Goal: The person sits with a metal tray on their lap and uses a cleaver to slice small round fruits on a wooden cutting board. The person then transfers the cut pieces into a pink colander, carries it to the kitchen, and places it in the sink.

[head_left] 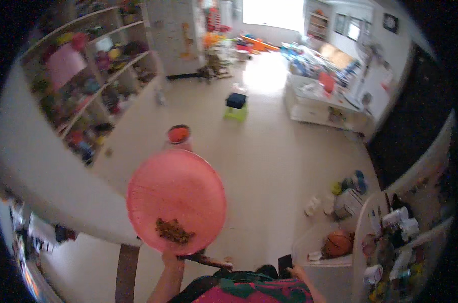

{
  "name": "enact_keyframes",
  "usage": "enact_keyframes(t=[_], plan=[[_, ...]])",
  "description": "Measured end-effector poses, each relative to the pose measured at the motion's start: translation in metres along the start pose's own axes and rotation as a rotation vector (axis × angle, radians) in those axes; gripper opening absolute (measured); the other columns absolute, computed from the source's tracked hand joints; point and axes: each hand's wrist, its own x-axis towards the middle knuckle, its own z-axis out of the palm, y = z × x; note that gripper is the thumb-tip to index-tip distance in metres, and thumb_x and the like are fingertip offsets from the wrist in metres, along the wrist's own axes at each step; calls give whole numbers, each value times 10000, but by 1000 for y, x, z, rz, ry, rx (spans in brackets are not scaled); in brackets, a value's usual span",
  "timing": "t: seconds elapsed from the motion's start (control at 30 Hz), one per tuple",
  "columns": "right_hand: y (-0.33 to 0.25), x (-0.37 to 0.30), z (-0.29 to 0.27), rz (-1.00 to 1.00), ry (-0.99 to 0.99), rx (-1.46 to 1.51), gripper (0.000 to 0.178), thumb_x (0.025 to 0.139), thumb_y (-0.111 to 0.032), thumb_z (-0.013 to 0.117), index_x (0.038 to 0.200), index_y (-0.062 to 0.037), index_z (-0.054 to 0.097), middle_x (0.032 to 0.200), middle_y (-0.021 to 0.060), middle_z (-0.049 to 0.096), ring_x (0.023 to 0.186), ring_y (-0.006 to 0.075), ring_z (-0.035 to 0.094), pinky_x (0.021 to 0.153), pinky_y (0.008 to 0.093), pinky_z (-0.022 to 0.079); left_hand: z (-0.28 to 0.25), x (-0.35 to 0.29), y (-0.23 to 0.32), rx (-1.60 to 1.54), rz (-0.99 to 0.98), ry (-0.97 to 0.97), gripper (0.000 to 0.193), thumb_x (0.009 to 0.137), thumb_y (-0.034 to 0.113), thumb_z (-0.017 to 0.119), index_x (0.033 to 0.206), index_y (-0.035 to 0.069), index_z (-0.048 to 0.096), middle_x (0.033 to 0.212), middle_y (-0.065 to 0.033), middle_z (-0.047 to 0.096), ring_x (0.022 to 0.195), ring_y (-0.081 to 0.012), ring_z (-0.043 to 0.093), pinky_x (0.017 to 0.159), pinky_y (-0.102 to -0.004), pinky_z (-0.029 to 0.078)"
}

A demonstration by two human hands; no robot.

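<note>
Pink tray (181, 177): held out over the floor, left of centre; its exact tilt I can't tell.
Brown bits (174, 231): a loose heap close to the near rim; a dip toward the body could spill them down the clothes.
Left hand (172, 261): pinching the near rim, the only grip I see; a slack wrist might let the far side sag and send the heap sliding.
Right hand (297, 273): closed round a dark flat object (285, 263), so it could be slow to catch a slip.
Pink bucket (179, 135): beyond the far rim; a careless step might knock it.
Green stool (235, 112): farther off, right of the bucket, a possible trip if the tray blocks the view.
</note>
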Motion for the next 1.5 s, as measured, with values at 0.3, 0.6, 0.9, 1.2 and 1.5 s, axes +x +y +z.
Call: enact_keyframes(t=[0.3, 0.6, 0.9, 1.2, 1.5], plan=[[52, 94, -61, 161, 51, 130, 623, 716, -539, 684, 1015, 6, 642, 953, 199, 665, 905, 309, 641, 767, 400, 495, 175, 144, -53, 44, -64, -185, 444, 913, 341, 508, 1233, 38, 457, 1152, -117, 541, 1027, -287, 561, 888, -449, 481], [-38, 274, -255, 34, 39, 126, 511, 764, -417, 680, 1108, -57, 569, 806, 171, 651, 759, 266, 627, 684, 428, 497, 315, 217, -80, 101, -62, -105, 459, 911, 354, 509, 1239, 39, 455, 1169, -116, 533, 1046, -285, 551, 902, -449, 471], [-291, 457, -436, -320, 108, 551, 387, 847, -270, 583, 1143, -20, 564, 962, 92, 649, 872, 224, 601, 771, 377, 479, 528, 342, -161, 213, -190, -110, 474, 909, 368, 509, 1245, 40, 452, 1187, -115, 526, 1065, -282, 540, 916, -449, 460], [-273, 538, -473, 78, 73, 289, 417, 795, -436, 600, 993, -72, 643, 852, 161, 668, 779, 294, 637, 714, 399, 483, 760, 487, -223, 348, -357, -311, 489, 907, 382, 510, 1252, 41, 450, 1205, -114, 518, 1084, -279, 529, 930, -449, 450], [-218, 553, -510, 480, -72, 408, 390, 803, -390, 598, 968, -39, 641, 821, 148, 649, 739, 256, 623, 680, 386, 481, 902, 571, -278, 411, -427, -378, 504, 905, 396, 511, 1258, 41, 448, 1223, -113, 510, 1102, -277, 518, 944, -448, 439]])
